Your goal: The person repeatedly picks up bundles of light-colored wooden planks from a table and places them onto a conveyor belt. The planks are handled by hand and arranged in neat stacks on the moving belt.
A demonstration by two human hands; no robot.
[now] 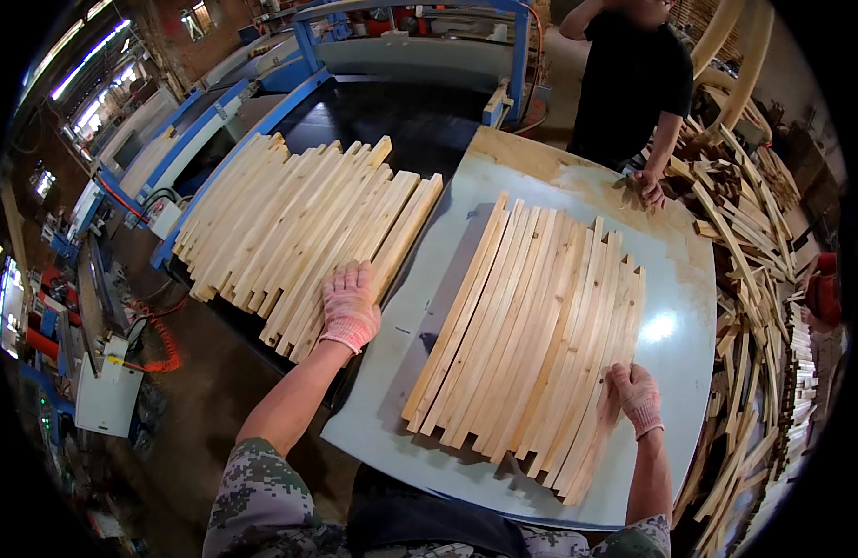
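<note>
My left hand (352,302), in a pinkish work glove, lies flat with its fingers stretched over the near end of a row of wooden strips (299,214) on the black conveyor belt. A second row of pale wooden strips (531,325) lies side by side on the light grey table (671,372), their ends uneven. At the right edge of that row, my right hand (637,398), gloved the same way, rests against the outermost strip with its fingers bent. Whether those fingers grip the strip is hard to make out.
A blue-framed machine (410,46) with a black belt (392,116) stands ahead. Across the table is a person in a black shirt (638,84), one hand (649,189) on its far corner. Loose wood offcuts (745,270) pile up at the right. A red coiled hose (164,349) hangs at the left.
</note>
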